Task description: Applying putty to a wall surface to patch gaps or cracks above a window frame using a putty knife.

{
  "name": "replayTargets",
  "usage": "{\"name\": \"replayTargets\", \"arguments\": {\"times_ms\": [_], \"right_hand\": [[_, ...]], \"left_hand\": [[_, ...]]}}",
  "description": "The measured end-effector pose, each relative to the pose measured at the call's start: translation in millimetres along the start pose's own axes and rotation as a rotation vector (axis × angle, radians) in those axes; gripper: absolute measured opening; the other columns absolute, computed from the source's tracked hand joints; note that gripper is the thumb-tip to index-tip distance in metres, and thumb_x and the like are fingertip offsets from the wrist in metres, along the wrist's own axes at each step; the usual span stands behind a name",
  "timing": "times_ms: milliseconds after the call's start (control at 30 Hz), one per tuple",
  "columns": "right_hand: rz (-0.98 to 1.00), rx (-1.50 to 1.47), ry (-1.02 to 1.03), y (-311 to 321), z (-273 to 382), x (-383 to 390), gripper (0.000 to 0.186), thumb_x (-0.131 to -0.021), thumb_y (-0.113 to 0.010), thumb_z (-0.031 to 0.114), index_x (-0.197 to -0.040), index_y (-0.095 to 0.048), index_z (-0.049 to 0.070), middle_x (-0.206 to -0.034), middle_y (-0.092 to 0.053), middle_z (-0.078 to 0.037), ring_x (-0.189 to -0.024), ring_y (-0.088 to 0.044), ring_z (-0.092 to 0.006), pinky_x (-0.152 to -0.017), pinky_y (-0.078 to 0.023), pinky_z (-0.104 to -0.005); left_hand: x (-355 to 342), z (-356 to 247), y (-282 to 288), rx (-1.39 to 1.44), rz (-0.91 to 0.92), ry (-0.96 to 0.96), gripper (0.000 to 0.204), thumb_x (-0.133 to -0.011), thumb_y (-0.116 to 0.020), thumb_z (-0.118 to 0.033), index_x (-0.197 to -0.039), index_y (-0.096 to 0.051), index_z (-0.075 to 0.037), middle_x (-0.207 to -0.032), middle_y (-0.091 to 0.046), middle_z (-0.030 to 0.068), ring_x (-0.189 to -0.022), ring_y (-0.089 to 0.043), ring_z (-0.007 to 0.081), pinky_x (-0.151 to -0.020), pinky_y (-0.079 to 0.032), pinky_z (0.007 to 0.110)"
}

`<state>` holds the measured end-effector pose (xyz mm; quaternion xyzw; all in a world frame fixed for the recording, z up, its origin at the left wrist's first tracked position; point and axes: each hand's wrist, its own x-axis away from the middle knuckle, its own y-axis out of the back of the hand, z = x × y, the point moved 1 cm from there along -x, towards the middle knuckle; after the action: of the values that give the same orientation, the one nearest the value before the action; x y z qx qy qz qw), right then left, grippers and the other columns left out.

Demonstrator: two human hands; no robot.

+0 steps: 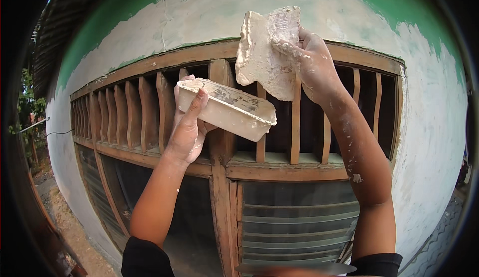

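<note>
My left hand [188, 122] grips a rectangular off-white plastic tub [224, 113] by its left end, thumb over the near side. The tub is tilted down to the right, its rim and inside smeared with pale putty. Higher up and to the right, my right hand [317, 67] pinches a flat, putty-coated spreader sheet [268, 52] at its right edge. Thick cream putty lies along the sheet's left edge and over its face. The sheet is just above the tub's right end. White smears cover both hands and my right forearm.
Behind them is a wooden window frame [219, 169] with upright slats [164, 110] and louvred glass [299, 222] below. The wall [209, 12] around it carries whitish putty over green paint [115, 22]. A thin wire [59, 133] meets the wall at the left.
</note>
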<state>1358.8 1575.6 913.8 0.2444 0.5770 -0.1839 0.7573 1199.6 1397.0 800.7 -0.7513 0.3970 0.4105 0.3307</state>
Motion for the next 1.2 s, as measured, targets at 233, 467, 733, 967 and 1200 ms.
{"name": "replayTargets", "arguments": {"times_ms": [233,467,733,967,1200], "right_hand": [[0.035,0.108,0.089,-47.8,-4.9,-11.2,0.029,-0.097,-0.060,0.015,-0.110,-0.064,-0.010,-0.089,-0.069,-0.011,-0.078,-0.063,-0.0124,-0.074,-0.053,-0.0311],[-0.140,0.882,0.820,-86.6,2.6,-86.8,0.019,-0.090,-0.058,0.011,-0.103,-0.070,0.003,-0.083,-0.073,-0.011,-0.076,-0.071,-0.0266,-0.069,-0.055,-0.0394],[-0.349,1.775,1.098,-112.7,-28.8,-197.4,0.011,-0.087,-0.063,0.013,-0.088,-0.074,0.011,-0.082,-0.071,-0.006,-0.086,-0.072,-0.0208,-0.071,-0.055,-0.0342],[-0.223,1.589,0.517,-126.3,-16.2,-245.2,0.016,-0.089,-0.065,0.011,-0.097,-0.077,0.015,-0.101,-0.075,-0.006,-0.101,-0.072,-0.0237,-0.081,-0.055,-0.0370],[-0.039,1.598,0.838,-156.8,-26.2,-202.6,0.014,-0.086,-0.063,0.014,-0.085,-0.076,0.010,-0.087,-0.074,-0.013,-0.086,-0.074,-0.0293,-0.071,-0.057,-0.0427]], "left_hand": [[9.7,-13.4,28.5,-0.093,-0.087,-0.058,0.072,-0.091,-0.068,-0.053,-0.143,-0.026,-0.026,-0.134,-0.046,0.0056,-0.122,-0.052,0.0188,-0.094,-0.052,0.041],[-22.8,-13.8,34.2,-0.097,-0.078,-0.081,0.074,-0.090,-0.066,-0.058,-0.142,-0.025,-0.025,-0.131,-0.046,0.0060,-0.121,-0.053,0.0186,-0.095,-0.050,0.043],[-28.9,-24.5,50.8,-0.089,-0.161,-0.159,0.070,-0.093,-0.063,-0.055,-0.145,-0.028,-0.024,-0.130,-0.052,0.0043,-0.122,-0.055,0.0177,-0.095,-0.050,0.041],[-35.1,-29.0,68.0,-0.196,-0.227,-0.136,0.073,-0.095,-0.057,-0.058,-0.151,-0.028,-0.022,-0.138,-0.050,0.0063,-0.126,-0.051,0.0197,-0.102,-0.046,0.043],[-21.2,-26.7,88.6,-0.153,-0.287,-0.167,0.067,-0.092,-0.065,-0.052,-0.143,-0.031,-0.024,-0.130,-0.049,0.0055,-0.117,-0.056,0.0179,-0.090,-0.053,0.039]]}}
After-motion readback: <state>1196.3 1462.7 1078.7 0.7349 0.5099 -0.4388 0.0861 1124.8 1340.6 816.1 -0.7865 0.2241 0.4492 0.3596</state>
